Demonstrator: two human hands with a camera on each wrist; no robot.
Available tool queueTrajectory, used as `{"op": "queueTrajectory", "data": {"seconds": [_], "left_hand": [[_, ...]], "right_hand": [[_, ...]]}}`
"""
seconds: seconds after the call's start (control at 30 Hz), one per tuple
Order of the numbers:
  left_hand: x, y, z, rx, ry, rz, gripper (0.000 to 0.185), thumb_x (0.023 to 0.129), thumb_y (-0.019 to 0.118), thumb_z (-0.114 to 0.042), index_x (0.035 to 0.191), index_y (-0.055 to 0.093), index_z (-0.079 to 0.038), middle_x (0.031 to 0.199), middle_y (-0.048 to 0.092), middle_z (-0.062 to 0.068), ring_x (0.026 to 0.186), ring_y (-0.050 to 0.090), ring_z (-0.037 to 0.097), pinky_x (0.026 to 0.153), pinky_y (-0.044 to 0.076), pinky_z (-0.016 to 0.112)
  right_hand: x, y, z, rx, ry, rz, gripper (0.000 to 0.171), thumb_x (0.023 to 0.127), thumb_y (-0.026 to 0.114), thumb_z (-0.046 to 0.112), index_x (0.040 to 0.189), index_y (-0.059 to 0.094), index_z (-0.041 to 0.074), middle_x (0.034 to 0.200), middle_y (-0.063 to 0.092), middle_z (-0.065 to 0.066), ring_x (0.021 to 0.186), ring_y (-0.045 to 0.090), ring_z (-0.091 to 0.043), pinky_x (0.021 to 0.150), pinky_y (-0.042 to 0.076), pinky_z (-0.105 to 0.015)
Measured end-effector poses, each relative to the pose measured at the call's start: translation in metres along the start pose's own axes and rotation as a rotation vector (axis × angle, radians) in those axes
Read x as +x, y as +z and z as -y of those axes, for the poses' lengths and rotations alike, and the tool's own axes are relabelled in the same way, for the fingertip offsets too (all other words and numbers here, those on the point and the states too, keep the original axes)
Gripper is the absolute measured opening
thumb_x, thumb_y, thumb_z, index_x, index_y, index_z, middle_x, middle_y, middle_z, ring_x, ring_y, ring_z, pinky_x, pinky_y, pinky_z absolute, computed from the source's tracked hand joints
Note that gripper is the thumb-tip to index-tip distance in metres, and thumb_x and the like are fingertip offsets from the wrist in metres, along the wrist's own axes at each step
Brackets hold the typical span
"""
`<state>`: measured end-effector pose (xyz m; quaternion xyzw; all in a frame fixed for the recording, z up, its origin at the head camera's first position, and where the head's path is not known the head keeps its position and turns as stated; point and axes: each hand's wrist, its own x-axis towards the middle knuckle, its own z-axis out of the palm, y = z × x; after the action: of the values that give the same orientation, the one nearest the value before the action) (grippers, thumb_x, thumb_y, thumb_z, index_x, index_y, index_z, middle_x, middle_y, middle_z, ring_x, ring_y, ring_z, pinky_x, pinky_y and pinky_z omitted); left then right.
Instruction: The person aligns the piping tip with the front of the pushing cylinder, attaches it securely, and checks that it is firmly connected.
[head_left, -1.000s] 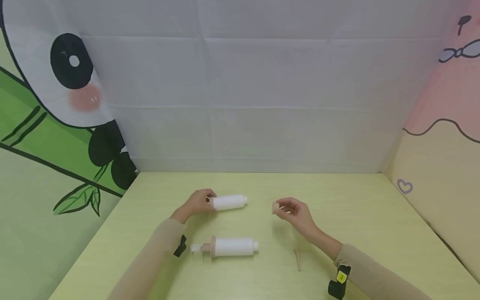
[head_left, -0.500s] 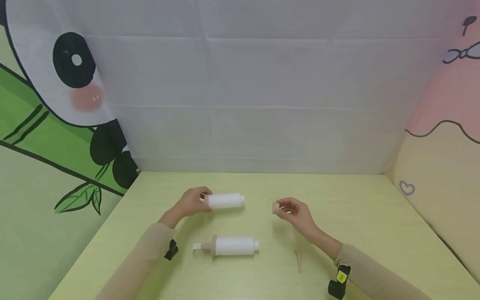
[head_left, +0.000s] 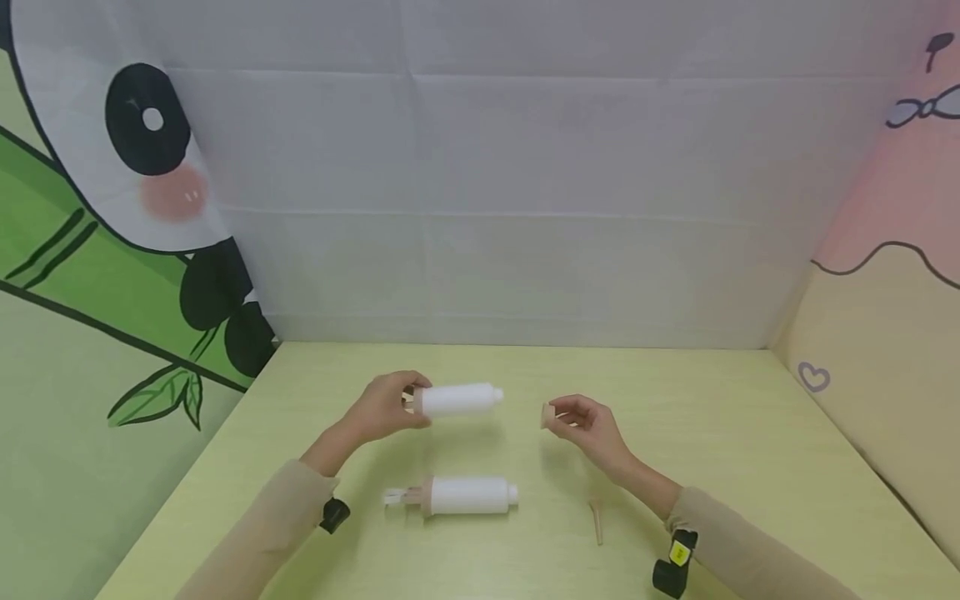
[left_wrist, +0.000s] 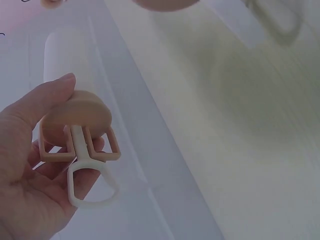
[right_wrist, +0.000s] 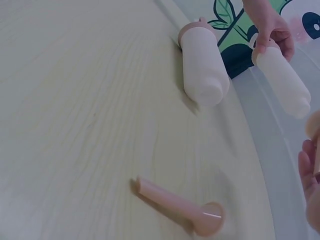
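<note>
My left hand (head_left: pixel 382 407) grips a white piping syringe (head_left: pixel 461 400) round its beige collar end, its tip pointing right and its body raised over the table. In the left wrist view, the collar's two square loops (left_wrist: pixel 56 150) and a white ring handle (left_wrist: pixel 92 202) show beside the palm. Opposite the tip, my right hand (head_left: pixel 592 429) pinches a small beige nozzle-like piece (head_left: pixel 548 416) between thumb and fingers. A second piping syringe (head_left: pixel 468 496) lies nearer me. Below my right hand lies a long beige nozzle (head_left: pixel 597 523) with a flared base (right_wrist: pixel 210 220).
The pale wood-grain table (head_left: pixel 675 400) meets a white sheet (head_left: pixel 525 208) at its back edge. Painted panels stand at both sides, a panda (head_left: pixel 142 150) on the left and a pink figure (head_left: pixel 885 183) on the right. Each sleeved wrist wears a black camera (head_left: pixel 670 575).
My left hand has shifted slightly left, then lifted the syringe so its tip sits higher and a bit farther right. My right hand has stayed almost still.
</note>
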<state>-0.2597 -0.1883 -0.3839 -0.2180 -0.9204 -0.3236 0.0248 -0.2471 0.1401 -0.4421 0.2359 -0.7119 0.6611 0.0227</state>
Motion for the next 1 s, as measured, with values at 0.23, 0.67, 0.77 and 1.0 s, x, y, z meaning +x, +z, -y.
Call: {"op": "queueTrajectory", "data": {"seconds": [0.23, 0.67, 0.77, 1.0], "left_hand": [[-0.009, 0.003, -0.021, -0.062, 0.039, -0.010, 0.041, 0.070, 0.077, -0.008, 0.107, 0.059, -0.004, 0.100, 0.060, 0.005, 0.089, 0.058, 0.018, 0.068, 0.052, 0.023], [-0.015, 0.012, -0.032, -0.113, 0.121, -0.001, 0.041, 0.071, 0.076, -0.005, 0.107, 0.057, 0.001, 0.101, 0.059, 0.010, 0.091, 0.059, 0.025, 0.072, 0.052, 0.020], [-0.015, 0.014, -0.035, -0.112, 0.124, -0.006, 0.041, 0.070, 0.076, -0.005, 0.106, 0.057, 0.001, 0.101, 0.058, 0.010, 0.090, 0.059, 0.024, 0.073, 0.052, 0.020], [-0.016, 0.016, -0.037, -0.107, 0.130, -0.008, 0.042, 0.071, 0.076, -0.006, 0.108, 0.057, 0.001, 0.102, 0.058, 0.010, 0.092, 0.060, 0.024, 0.074, 0.052, 0.021]], "right_hand": [[-0.001, 0.001, 0.002, 0.005, 0.000, 0.006, 0.028, 0.083, 0.065, 0.006, 0.106, 0.057, -0.007, 0.097, 0.061, -0.015, 0.081, 0.062, -0.013, 0.073, 0.053, -0.025], [0.001, 0.002, 0.009, -0.009, -0.031, 0.039, 0.028, 0.083, 0.064, 0.004, 0.108, 0.057, -0.007, 0.101, 0.059, -0.023, 0.084, 0.061, -0.012, 0.073, 0.053, -0.024], [0.003, 0.003, 0.010, -0.017, -0.038, 0.043, 0.027, 0.083, 0.064, 0.005, 0.108, 0.057, -0.006, 0.099, 0.060, -0.019, 0.083, 0.061, -0.013, 0.073, 0.053, -0.025], [0.005, 0.003, 0.010, -0.034, -0.055, 0.064, 0.027, 0.083, 0.064, 0.004, 0.108, 0.057, -0.005, 0.098, 0.060, -0.017, 0.082, 0.061, -0.012, 0.072, 0.053, -0.025]]}}
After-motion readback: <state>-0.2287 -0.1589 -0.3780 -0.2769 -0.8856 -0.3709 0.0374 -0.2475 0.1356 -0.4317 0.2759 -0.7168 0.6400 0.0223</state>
